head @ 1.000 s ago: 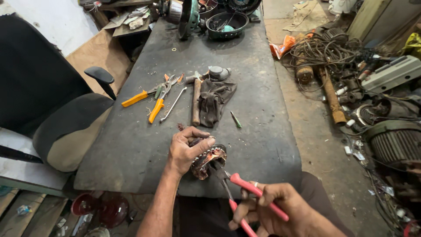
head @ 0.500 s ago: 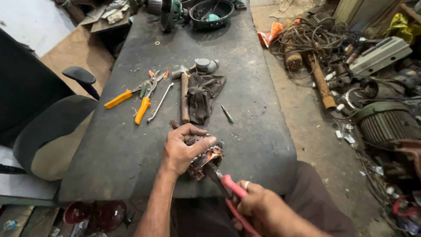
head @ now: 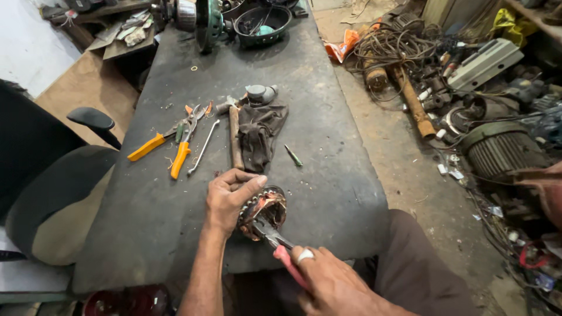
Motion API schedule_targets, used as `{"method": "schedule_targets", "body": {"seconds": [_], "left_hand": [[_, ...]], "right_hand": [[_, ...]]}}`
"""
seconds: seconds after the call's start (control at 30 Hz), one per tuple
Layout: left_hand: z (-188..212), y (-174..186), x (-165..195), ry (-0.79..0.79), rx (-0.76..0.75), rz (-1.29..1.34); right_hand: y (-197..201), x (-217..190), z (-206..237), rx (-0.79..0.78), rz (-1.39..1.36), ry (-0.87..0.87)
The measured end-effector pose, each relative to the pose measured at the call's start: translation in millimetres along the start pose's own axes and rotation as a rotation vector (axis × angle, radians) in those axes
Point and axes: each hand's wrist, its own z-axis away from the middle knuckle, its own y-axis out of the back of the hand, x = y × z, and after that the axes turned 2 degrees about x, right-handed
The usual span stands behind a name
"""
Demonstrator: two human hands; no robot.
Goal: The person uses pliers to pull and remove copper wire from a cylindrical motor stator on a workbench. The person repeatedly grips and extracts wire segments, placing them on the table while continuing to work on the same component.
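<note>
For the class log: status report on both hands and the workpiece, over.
Left hand steadies copper-wound motor stator on bench edge. Right hand holds red-handled pliers, tips in the windings. Hammer, rag lie behind, apart.

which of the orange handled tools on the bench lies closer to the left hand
The orange-handled pliers, just above the left hand; the orange-handled screwdriver lies farther out toward the chair side.

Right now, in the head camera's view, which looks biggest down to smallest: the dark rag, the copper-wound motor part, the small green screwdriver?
1. Dark rag.
2. Copper-wound motor part, held by the left hand; it sits nearer the camera, so its rank against the rag is unsure.
3. Small green screwdriver, clearly smallest.
</note>
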Motion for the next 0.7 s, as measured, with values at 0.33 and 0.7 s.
{"method": "schedule_targets", "body": {"seconds": [0.33, 0.7], "left_hand": [[11.6, -1.8, -1.4, -0.12, 0.009, -0.125], [30.2, -11.7, -5.6, -0.202, 0.126, -0.213]], "right_hand": [[41.0, 8.2, 14.1, -0.434, -1.755, -0.492], [11.5, 7.0, -1.8, -0.163, -1.907, -0.893]]}}
